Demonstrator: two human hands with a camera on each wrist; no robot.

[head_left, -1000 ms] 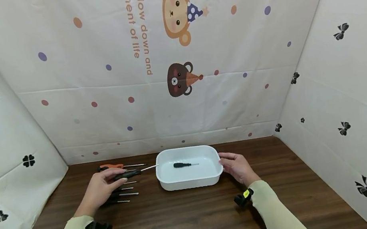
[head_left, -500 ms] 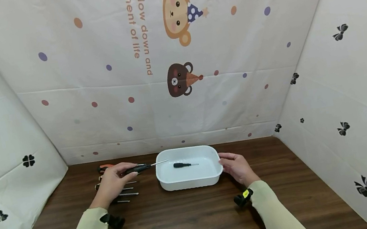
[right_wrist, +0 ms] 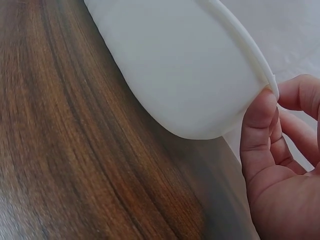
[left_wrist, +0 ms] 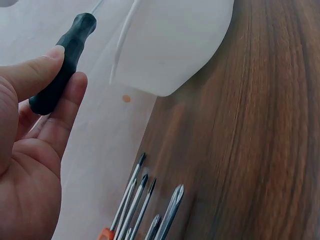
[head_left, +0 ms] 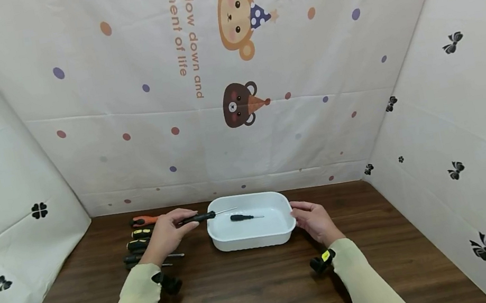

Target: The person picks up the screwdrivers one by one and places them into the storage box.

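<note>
My left hand (head_left: 170, 233) pinches a screwdriver (left_wrist: 70, 47) by its dark handle between thumb and fingers. The thin metal shaft points right and overlaps the left side of a white plastic box (head_left: 254, 242) in the head view. Inside that box lies a smaller black-handled screwdriver (head_left: 240, 217), its shaft toward the right. At the box's right end, my right hand (head_left: 313, 221) pinches the rim; the right wrist view shows the thumb (right_wrist: 259, 112) on the outer side of the rim.
Several more screwdrivers lie in a column on the wooden table (head_left: 248, 295) at left, partly hidden by my left hand. One has an orange handle (head_left: 141, 221), another a black-and-yellow handle (head_left: 142, 234). A printed cloth wall (head_left: 174, 147) rises behind the table.
My left hand has moved right with the screwdriver, bringing its shaft farther over the box and uncovering handles at left. The right hand stays at the rim.
</note>
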